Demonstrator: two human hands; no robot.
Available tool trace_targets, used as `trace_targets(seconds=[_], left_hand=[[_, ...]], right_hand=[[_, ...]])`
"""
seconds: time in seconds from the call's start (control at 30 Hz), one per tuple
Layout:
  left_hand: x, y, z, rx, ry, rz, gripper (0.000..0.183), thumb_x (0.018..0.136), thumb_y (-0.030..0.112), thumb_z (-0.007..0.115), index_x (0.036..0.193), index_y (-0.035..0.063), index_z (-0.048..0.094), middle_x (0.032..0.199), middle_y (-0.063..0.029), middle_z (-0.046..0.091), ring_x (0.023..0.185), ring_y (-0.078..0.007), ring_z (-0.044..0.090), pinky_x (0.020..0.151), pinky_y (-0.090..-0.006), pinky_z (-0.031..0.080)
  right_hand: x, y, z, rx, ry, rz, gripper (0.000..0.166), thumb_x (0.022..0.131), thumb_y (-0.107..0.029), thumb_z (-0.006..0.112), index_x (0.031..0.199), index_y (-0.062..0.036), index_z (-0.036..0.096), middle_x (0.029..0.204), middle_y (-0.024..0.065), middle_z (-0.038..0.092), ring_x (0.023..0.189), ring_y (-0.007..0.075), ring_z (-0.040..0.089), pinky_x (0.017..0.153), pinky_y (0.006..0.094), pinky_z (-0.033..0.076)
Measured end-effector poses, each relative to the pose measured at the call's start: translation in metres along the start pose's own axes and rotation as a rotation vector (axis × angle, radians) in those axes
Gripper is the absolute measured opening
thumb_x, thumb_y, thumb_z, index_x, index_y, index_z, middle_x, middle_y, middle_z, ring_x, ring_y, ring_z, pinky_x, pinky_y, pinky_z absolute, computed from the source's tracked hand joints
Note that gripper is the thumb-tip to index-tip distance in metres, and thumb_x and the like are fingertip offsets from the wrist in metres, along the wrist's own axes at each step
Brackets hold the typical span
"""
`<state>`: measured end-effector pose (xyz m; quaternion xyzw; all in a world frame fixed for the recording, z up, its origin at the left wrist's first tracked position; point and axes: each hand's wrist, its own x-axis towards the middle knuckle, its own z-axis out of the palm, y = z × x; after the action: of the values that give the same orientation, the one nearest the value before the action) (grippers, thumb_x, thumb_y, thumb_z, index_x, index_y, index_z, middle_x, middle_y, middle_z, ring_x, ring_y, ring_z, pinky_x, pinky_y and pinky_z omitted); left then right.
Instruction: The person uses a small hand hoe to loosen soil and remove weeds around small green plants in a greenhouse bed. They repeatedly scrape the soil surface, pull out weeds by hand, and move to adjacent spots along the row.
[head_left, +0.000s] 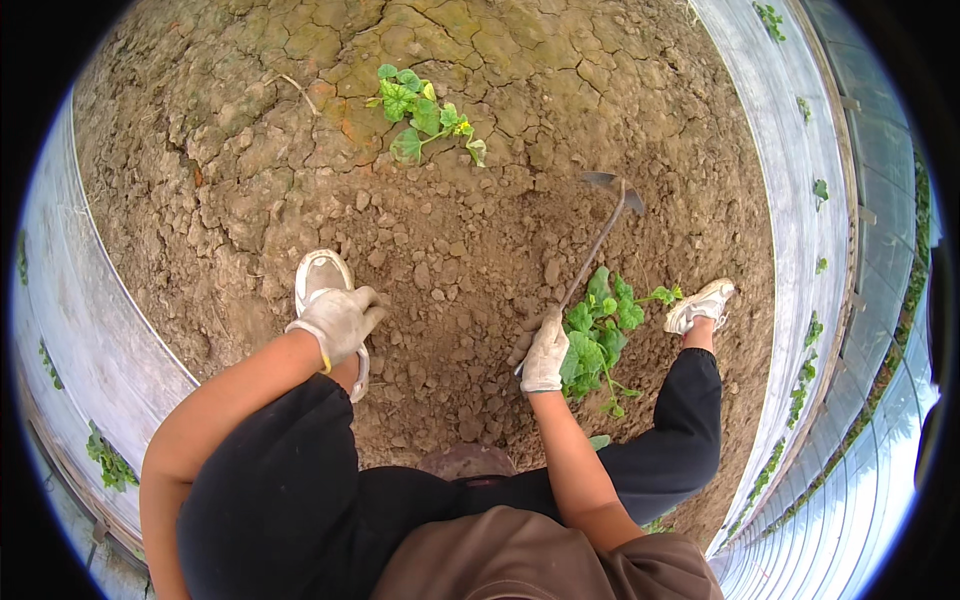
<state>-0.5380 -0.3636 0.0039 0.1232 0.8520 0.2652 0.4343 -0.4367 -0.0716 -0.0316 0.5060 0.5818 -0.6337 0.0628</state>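
My right hand (545, 352), in a pale work glove, is closed round the handle of a small hand hoe (596, 244). The hoe's thin metal shaft runs up to a double-ended head resting at the loosened soil. Just right of that hand grows a leafy green vine plant (596, 337). My left hand (343, 319), gloved too, hangs over my left shoe with its fingers partly bent; no tool shows in it. Further ahead a second vine plant (424, 112) with a small yellow flower lies on cracked ground.
Crumbled soil (450, 300) lies between my shoes (701, 306). Pale plastic film (120, 285) runs along the left, with another film strip (795, 187) on the right, both with small plants. Beyond the right strip stands a clear greenhouse wall (889, 202).
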Motion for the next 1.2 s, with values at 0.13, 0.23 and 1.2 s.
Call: trace_targets(seconds=[0.13,0.23,1.2], left_hand=[[0.003,0.006,-0.001,0.078,-0.020,0.090,0.028,0.093,0.029,0.051,0.108,0.0091,0.063,0.092,-0.0198,0.067,0.087,-0.0348,0.065,0.079,-0.0420,0.051],[0.005,0.009,-0.002,0.197,-0.042,0.240,0.031,0.095,0.028,0.048,0.114,0.0074,0.061,0.095,-0.0193,0.066,0.089,-0.0339,0.065,0.081,-0.0409,0.050],[0.012,0.012,-0.004,0.019,-0.018,0.000,0.028,0.094,0.032,0.049,0.105,0.0092,0.061,0.086,-0.0203,0.067,0.083,-0.0362,0.065,0.079,-0.0443,0.049]], right_hand=[[0.031,-0.002,0.038,-0.230,-0.058,0.302,0.062,0.093,-0.061,0.040,0.069,-0.0050,0.050,0.047,0.0027,0.041,0.035,0.0169,0.039,0.033,0.0324,0.036],[0.076,-0.015,0.057,-0.095,-0.041,0.220,0.063,0.091,-0.064,0.042,0.070,-0.0044,0.050,0.047,0.0040,0.040,0.036,0.0188,0.039,0.033,0.0344,0.035],[0.203,-0.131,0.022,-0.410,0.361,-0.174,0.042,0.098,-0.044,0.041,0.088,-0.0063,0.058,0.060,0.0051,0.051,0.056,0.0278,0.054,0.058,0.0366,0.046]])
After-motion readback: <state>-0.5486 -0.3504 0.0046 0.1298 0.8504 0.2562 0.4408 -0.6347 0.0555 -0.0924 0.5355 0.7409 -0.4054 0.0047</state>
